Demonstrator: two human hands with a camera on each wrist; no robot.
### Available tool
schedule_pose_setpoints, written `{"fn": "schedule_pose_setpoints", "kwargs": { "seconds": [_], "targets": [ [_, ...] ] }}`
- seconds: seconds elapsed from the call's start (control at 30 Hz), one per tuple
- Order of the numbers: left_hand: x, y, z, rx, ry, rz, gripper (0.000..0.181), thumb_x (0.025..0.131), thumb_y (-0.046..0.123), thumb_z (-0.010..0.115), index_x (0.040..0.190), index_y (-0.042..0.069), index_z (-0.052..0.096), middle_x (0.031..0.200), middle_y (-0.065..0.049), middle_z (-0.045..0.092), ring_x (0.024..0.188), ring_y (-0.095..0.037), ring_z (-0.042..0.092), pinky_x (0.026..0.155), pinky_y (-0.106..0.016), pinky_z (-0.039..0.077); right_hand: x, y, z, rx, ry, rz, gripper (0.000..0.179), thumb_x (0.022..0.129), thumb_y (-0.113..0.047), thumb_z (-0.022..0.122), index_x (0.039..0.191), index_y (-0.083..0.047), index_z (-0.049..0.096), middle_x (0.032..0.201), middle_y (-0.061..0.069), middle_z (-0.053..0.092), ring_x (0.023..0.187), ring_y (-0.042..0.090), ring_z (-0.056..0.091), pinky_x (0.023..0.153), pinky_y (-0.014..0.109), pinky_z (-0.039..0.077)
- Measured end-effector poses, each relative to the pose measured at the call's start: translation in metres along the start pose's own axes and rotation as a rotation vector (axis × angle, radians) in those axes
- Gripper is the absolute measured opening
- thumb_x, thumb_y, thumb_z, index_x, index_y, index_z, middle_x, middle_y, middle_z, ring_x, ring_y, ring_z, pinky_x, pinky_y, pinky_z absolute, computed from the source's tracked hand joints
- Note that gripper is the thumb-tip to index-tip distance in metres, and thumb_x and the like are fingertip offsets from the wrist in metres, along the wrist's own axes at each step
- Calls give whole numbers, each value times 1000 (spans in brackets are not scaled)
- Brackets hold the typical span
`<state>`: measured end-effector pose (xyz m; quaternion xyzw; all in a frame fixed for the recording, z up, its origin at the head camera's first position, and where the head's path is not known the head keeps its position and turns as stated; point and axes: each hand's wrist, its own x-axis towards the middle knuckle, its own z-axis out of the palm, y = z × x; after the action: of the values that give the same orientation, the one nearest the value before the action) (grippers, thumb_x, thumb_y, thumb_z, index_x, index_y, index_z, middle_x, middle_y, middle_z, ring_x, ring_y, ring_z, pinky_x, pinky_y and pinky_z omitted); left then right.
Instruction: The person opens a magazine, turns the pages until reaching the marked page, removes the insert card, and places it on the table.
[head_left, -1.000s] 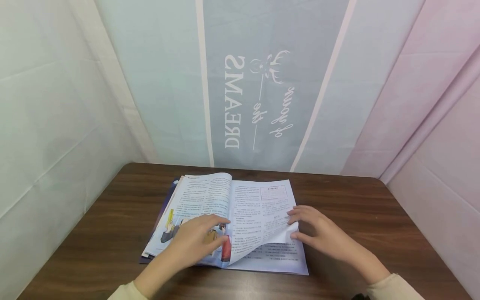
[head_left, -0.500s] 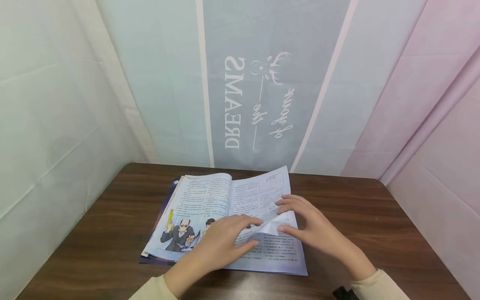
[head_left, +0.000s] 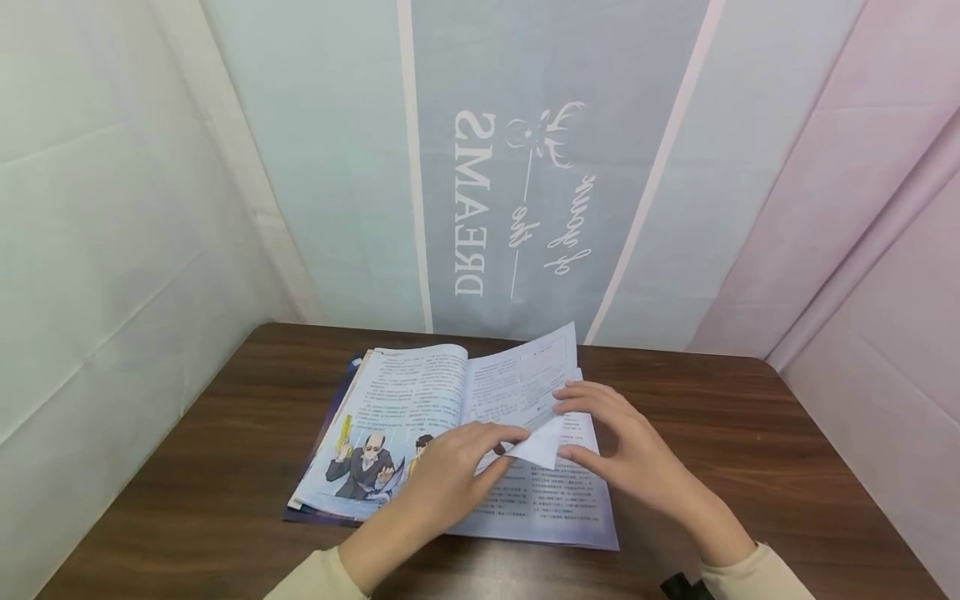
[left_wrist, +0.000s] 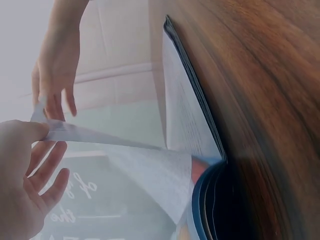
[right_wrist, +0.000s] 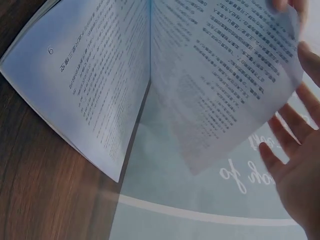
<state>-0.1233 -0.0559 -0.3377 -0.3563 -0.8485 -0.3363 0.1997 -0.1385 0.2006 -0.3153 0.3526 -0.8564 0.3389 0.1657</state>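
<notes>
An open magazine (head_left: 405, 375) lies on the brown table, with a cartoon of figures on its left side. One right-hand page (head_left: 525, 375) is lifted and bent, its near corner turned up to show a pale underside. My left hand (head_left: 453, 467) pinches that corner between thumb and forefinger, as the left wrist view also shows at the page (left_wrist: 85, 134). Close by, my right hand (head_left: 633, 450) has its fingers loosely spread at the page's right edge, thumb apart from the fingers. In the right wrist view the raised page (right_wrist: 220, 75) stands beside the right hand (right_wrist: 300, 165).
The wooden table (head_left: 750, 433) extends on both sides of the magazine. A pale fabric backdrop (head_left: 360, 167) with mirrored lettering rises behind it, and light cloth walls stand left and right. A small black object (head_left: 686, 586) shows by the right sleeve.
My left hand has moved right from the magazine's middle and now pinches the page corner. The page has lifted further up and leftward. My right hand has shifted slightly left and up.
</notes>
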Motion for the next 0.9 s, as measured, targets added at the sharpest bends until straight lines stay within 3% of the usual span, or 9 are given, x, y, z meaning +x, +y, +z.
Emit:
{"fn": "schedule_pose_setpoints", "kwargs": {
  "seconds": [0.27, 0.47, 0.57, 0.7, 0.9],
  "targets": [
    [-11, -12, -9, 67, 39, -100, 47, 90, 9, 73, 133, 17, 58, 114, 4, 68, 84, -6, 63, 67, -21, 53, -9, 1, -5, 35, 73, -53, 52, 76, 0, 82, 122, -16, 65, 130, 4, 62, 124, 18, 54, 108, 20, 36],
    [-30, -26, -23, 108, 12, -295, 63, 89, 9, 73, 145, 18, 46, 128, 0, 62, 93, -10, 64, 69, -26, 55, -24, 5, -4, 13, -6, -58, 53, 77, -2, 82, 124, -18, 64, 129, 1, 62, 122, 14, 55, 106, 16, 36],
    [-40, -35, -31, 113, 13, -356, 72, 87, 4, 74, 149, 19, 39, 140, -3, 53, 98, -14, 64, 71, -28, 56, -32, 6, -4, -4, -61, -61, 47, 82, -11, 81, 124, -19, 63, 130, -2, 61, 122, 13, 56, 105, 15, 37],
    [-53, -48, -41, 153, 28, -373, 83, 83, -3, 77, 151, 16, 34, 145, -9, 47, 102, -20, 64, 75, -31, 58, -41, 10, -4, -46, -90, -94, 42, 85, -18, 80, 123, -22, 63, 128, -3, 62, 119, 14, 58, 104, 12, 36],
    [-68, -61, -54, 191, 65, -377, 80, 79, -7, 78, 148, 10, 38, 140, -15, 50, 100, -25, 64, 72, -34, 58, -53, 22, -2, -126, -118, -81, 46, 78, -13, 85, 119, -23, 66, 122, -5, 65, 112, 14, 62, 101, 8, 35]
  ]
}}
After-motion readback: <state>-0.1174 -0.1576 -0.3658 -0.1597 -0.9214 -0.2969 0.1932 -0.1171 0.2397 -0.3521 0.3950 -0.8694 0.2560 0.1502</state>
